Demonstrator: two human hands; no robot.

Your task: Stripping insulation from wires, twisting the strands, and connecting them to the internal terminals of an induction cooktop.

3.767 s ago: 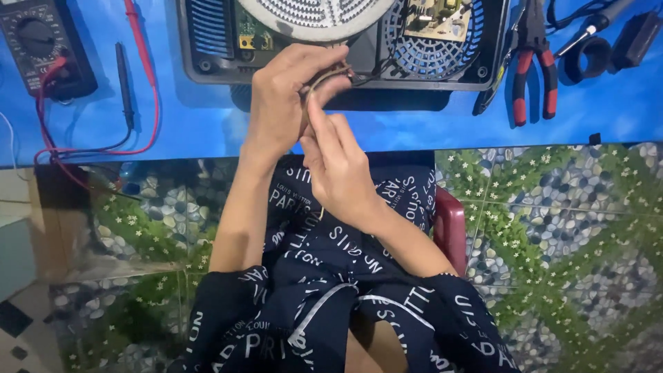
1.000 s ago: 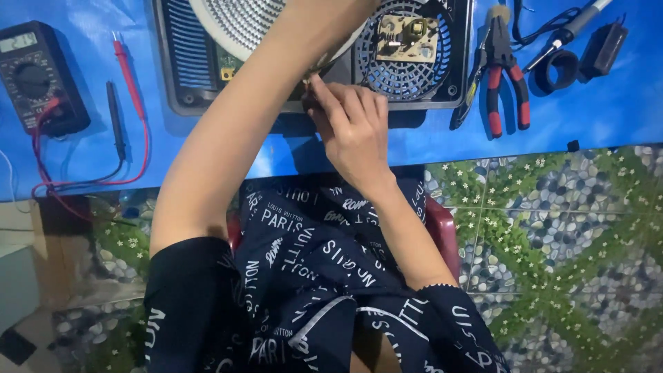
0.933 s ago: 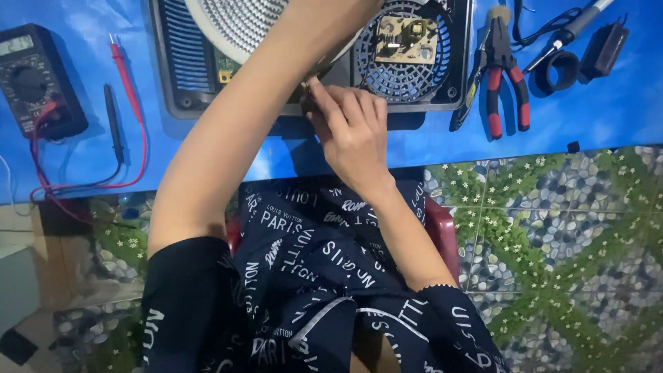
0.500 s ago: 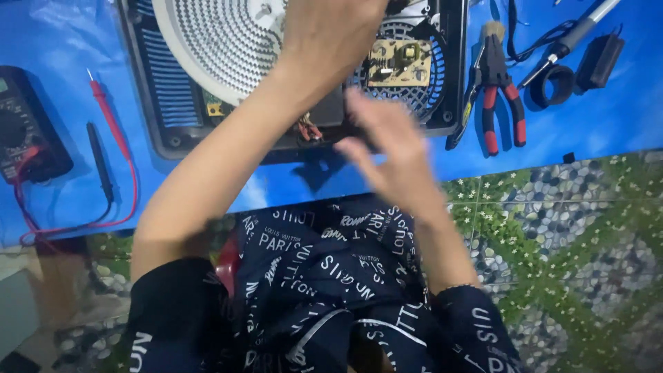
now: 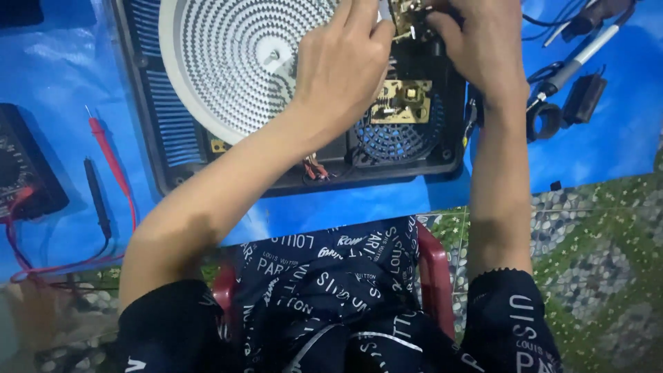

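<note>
While the opened black plastic cooker housing [image 5: 166,159] lies on the blue tabletop [image 5: 55,69], both hands meet at its far edge. The left hand [image 5: 342,65] and the right hand [image 5: 483,41] pinch a small tan circuit board [image 5: 407,12] between their fingertips, just beyond a second board over the round fan grille [image 5: 397,135], beside the white spiral heating coil [image 5: 228,62].

The single head-worn camera is looking steeply down from above the person's lap, facing forward over the blue table cover [image 5: 69,55]. It is sitting close, framing the opened cooktop housing [image 5: 428,159] at top and the red chair [image 5: 438,269] below.
</note>
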